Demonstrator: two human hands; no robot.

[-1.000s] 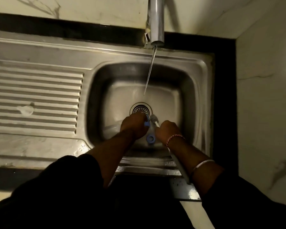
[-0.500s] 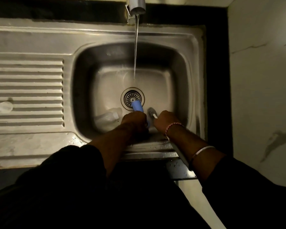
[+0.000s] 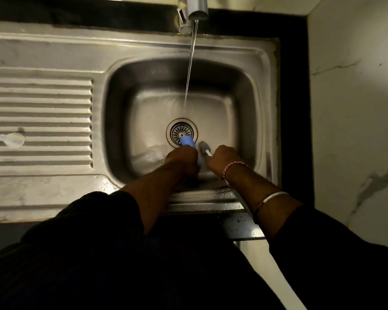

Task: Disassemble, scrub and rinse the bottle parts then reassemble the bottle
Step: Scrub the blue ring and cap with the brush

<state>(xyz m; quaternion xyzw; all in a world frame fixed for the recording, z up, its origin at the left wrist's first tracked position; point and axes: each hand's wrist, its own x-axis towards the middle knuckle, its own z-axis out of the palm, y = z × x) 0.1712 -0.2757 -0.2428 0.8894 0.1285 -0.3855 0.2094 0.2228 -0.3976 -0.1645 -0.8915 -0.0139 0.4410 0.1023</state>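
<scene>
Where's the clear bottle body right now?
Head view: the clear bottle body lies on its side in the sink basin, near-left of the drain, beside the left hand.

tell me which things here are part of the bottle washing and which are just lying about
In the job: blue bottle part held by left hand; brush held by right hand; clear bottle in basin; clear piece on drainboard; running tap.

Lying about: nothing visible.

No legible txt/labels anywhere.
</scene>
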